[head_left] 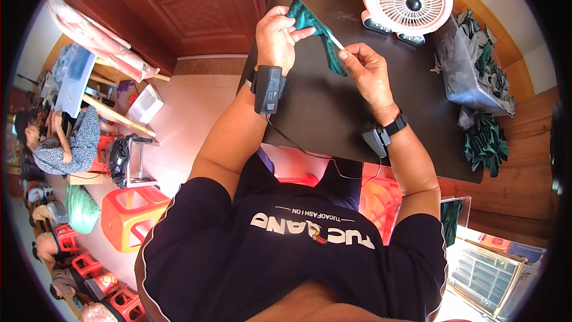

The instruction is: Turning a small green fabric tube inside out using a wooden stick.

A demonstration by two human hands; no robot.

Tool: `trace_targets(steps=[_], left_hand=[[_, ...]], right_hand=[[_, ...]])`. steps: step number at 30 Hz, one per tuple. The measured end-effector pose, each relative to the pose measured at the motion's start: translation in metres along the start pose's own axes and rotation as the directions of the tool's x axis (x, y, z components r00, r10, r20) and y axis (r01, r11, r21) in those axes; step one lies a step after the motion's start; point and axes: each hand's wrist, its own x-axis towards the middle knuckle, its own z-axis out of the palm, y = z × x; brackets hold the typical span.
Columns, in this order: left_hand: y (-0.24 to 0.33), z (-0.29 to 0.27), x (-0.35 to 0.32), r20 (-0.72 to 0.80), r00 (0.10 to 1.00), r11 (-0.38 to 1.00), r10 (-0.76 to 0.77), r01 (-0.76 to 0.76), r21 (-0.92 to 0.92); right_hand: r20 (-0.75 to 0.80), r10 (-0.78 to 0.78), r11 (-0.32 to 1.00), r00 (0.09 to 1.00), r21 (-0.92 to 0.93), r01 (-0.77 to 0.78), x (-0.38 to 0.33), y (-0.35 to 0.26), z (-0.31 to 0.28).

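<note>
My left hand [276, 39] is raised over the dark table [316, 101], its fingers closed on a narrow piece of dark green velvety fabric [305, 18]. The cloth stretches to the right from those fingers, and one end hangs down between my hands. Between thumb and fingers, my right hand [368, 73] pinches a thin white stick [336, 41]. The stick's far end meets the fabric; whether it goes inside or lies against it, I cannot tell.
A white fan [412, 3] stands at the table's far right. Beside it, a clear plastic bin [471, 92] holds grey and green fabric pieces, with a green bundle [487, 143] nearer me. A cable [298, 146] links my wrist devices. Red stools [132, 211] and seated people are at left.
</note>
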Motion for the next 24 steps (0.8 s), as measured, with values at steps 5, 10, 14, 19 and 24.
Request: trace_targets(steps=[5,10,14,19,24], left_hand=[[0.007,0.010,-0.006,0.138,0.989,0.999,-0.045,0.043,0.016],[0.005,0.003,-0.003,0.138,0.987,0.986,-0.082,0.060,0.158],[-0.002,0.010,-0.015,0.107,0.994,0.979,0.030,-0.050,0.197],[-0.007,0.014,-0.021,0.088,0.993,0.984,0.082,-0.095,0.151],[0.001,0.012,-0.012,0.050,0.994,0.987,0.096,-0.102,0.123]], right_hand=[[-0.012,-0.038,0.998,0.999,-0.051,0.037,0.001,0.001,-0.003],[0.018,-0.005,0.999,1.000,0.033,0.004,0.000,0.001,-0.003],[0.055,-0.034,0.998,0.998,0.059,0.031,-0.001,0.005,-0.001],[0.245,0.071,0.981,0.967,0.160,-0.112,-0.002,-0.003,-0.001],[0.084,-0.049,0.999,0.995,-0.001,0.049,0.000,0.000,-0.002]])
